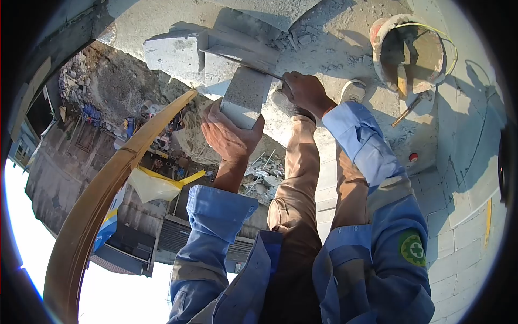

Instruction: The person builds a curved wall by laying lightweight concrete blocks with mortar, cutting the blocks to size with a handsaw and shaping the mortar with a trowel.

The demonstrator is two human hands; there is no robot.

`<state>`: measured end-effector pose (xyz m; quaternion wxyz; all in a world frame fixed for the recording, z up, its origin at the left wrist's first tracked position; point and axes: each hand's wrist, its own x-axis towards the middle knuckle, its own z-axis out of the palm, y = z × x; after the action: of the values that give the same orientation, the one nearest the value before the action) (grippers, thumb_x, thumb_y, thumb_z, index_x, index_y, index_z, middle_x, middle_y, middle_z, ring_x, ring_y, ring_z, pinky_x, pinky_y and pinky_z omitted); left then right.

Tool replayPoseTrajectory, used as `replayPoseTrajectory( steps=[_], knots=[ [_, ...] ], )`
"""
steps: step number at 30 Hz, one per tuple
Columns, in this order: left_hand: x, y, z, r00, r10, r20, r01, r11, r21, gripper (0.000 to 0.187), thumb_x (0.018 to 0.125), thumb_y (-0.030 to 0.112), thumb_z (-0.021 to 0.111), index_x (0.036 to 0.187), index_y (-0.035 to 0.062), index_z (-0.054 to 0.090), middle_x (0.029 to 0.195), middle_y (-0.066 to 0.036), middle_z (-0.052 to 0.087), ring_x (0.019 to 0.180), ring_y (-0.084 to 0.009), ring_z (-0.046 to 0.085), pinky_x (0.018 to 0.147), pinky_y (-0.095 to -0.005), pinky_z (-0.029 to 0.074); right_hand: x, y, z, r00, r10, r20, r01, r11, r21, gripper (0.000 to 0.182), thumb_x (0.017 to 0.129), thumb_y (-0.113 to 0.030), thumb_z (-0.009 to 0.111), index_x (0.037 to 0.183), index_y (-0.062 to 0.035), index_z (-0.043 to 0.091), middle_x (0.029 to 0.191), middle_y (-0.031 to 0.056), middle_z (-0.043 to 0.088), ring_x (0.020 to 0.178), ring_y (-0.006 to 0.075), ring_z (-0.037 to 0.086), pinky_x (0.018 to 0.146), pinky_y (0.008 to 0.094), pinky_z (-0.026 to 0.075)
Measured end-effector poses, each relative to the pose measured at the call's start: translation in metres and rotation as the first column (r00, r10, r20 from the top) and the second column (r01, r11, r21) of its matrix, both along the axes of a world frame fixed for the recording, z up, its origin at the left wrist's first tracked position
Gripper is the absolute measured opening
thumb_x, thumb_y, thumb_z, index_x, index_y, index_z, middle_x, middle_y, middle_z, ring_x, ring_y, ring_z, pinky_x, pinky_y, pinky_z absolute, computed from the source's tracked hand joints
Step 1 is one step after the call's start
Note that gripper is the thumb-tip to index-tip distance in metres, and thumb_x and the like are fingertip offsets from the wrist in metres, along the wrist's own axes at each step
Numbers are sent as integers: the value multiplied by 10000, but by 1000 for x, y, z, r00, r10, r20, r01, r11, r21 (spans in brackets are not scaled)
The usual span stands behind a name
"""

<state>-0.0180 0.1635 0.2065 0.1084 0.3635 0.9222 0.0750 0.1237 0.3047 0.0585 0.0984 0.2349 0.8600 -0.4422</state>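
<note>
My left hand [229, 131] is wrapped round the near end of a grey concrete block [245, 90], thumb on one side and fingers on the other. In my right hand [305, 90] is the handle end of a long, thin-bladed tool [240, 60]; I cannot make out its exact kind. Its blade lies across the far end of the block and reaches left. Beyond the blade sits a paler block [174, 52], with more grey block pieces around it. My fist hides most of the tool's handle.
A bamboo pole [127, 162] slants up on the left, close to my left hand. Past the ledge is a deep drop to rubble and roofs [81, 156]. A mortar-stained bucket [380, 54] with a wooden-handled tool [402, 81] stands right, near a block wall [453, 243].
</note>
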Motion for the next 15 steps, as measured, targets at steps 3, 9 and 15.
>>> replayPoseTrajectory(
  steps=[3, 9, 15],
  knots=[
    [-5, 4, -2, 999, -32, -21, 32, 999, 17, 882, 587, 357, 854, 1287, 30, 428, 1123, -174, 527, 1012, -377, 551, 872, -491, 443, -9, 15, 4, 999, 15, 33, -14, 999, -33, 201, 864, -205, 662, 954, -47, 576, 836, 174, 644, 717, 392, 662, 638, 488, 527],
    [-3, 2, -3, 1000, -4, -25, 4, 1000, 3, 870, 593, 344, 853, 1284, 32, 426, 1119, -170, 529, 1011, -375, 556, 854, -502, 450, -9, 0, 2, 998, -28, 49, 31, 997, -68, 210, 882, -223, 655, 950, -43, 572, 840, 176, 652, 712, 399, 656, 648, 487, 529],
    [-2, 5, -5, 999, -23, -39, 23, 1000, 8, 856, 599, 328, 868, 1263, 12, 429, 1106, -180, 529, 983, -388, 564, 835, -509, 460, 4, -6, -2, 995, -28, 100, 32, 998, -45, 221, 919, -257, 611, 982, -47, 590, 820, 172, 657, 691, 382, 681, 615, 496, 545]
  ],
)
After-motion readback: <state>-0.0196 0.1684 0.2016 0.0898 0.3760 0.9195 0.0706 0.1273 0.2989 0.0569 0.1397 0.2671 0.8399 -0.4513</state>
